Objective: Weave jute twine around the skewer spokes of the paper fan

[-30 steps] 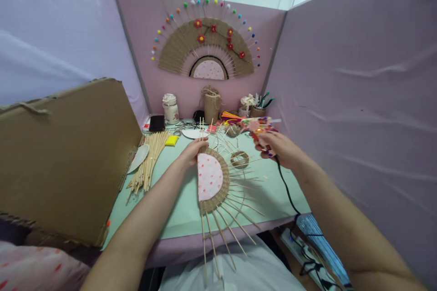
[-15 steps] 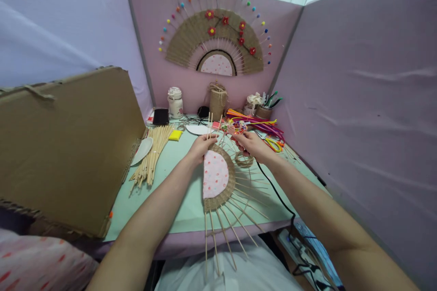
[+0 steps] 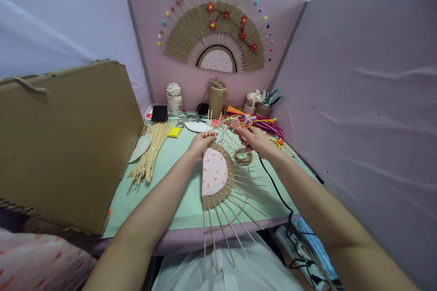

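A half-round fan piece [image 3: 215, 173] with a pink spotted centre, a woven twine rim and thin sticks fanning out lies over the table's front part. My left hand [image 3: 202, 143] grips its top end, near several upright sticks. My right hand [image 3: 254, 140] is closed around a colourful patterned tool [image 3: 240, 122] with a black cord [image 3: 277, 191] running down from it. The tool is right of the fan's top, apart from my left hand. A coil of twine [image 3: 243, 157] lies beside the fan, below my right hand.
A stick bundle [image 3: 152, 152], white half-disc [image 3: 140, 148] and yellow packet [image 3: 174, 132] lie left. Behind stand a white bottle [image 3: 174, 99], twine roll [image 3: 217, 97] and pen pot [image 3: 264, 109]. Cardboard [image 3: 68, 145] stands left; a finished fan [image 3: 191, 32] hangs on the back panel.
My right hand has moved slightly right and up with the tool, a little farther from my left hand. The view has shifted slightly. My left hand still grips the fan.
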`<state>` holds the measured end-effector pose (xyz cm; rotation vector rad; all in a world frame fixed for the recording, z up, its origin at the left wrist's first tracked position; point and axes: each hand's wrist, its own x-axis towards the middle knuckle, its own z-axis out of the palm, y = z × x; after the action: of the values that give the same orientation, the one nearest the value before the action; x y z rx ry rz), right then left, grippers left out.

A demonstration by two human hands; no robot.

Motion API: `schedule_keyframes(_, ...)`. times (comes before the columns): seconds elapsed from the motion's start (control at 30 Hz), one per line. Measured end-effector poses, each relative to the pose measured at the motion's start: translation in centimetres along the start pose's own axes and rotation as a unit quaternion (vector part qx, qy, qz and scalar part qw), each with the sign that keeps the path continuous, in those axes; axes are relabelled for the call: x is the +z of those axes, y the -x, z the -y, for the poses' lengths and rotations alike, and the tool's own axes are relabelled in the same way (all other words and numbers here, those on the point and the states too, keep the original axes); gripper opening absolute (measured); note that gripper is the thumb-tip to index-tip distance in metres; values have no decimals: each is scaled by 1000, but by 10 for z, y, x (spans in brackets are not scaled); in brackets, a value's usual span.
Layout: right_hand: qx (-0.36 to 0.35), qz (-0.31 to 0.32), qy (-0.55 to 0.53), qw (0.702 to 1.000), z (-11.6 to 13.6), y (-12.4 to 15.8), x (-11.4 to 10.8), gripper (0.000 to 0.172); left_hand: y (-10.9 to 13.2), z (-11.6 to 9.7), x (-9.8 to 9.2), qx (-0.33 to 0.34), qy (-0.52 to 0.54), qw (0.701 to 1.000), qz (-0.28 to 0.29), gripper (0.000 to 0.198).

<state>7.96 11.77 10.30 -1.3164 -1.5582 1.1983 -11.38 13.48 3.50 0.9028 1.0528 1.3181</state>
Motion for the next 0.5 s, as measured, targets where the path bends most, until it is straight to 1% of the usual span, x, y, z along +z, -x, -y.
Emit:
schedule_keyframes(0.23,-15,38,14,999,-8,-4,2,38,3,-3,2,-8,-9,1000,2,31)
schedule_keyframes(0.33,-21,38,29,999,-12,-8,5,38,3,-3,2,-10,-9,1000,4,33)
schedule_keyframes(0.5,-18,38,51,998,-15,-11,7,32,2,-2,1,-6,-7,1000,4,32)
